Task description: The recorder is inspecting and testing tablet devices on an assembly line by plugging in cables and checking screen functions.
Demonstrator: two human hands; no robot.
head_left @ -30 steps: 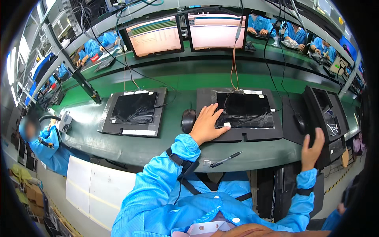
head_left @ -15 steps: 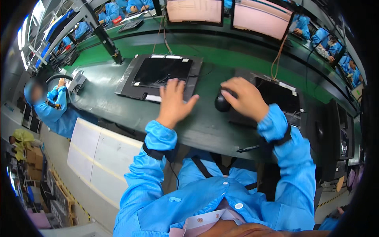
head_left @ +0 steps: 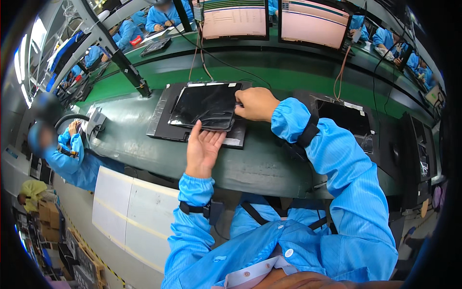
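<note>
Now the right hand (head_left: 258, 103) joins in, pinching the three-o'clock side of the black tablet (head_left: 204, 104) at eleven o'clock. The left hand (head_left: 204, 151) cups its six-o'clock edge, so lifting seems begun.

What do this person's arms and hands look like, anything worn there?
The left hand and right hand are bare, without gloves. Both arms wear bright blue, finely striped sleeves with gathered cuffs. Black straps circle the forearms; a dark boxy piece sits by the left one, with a thin cable below.
</note>
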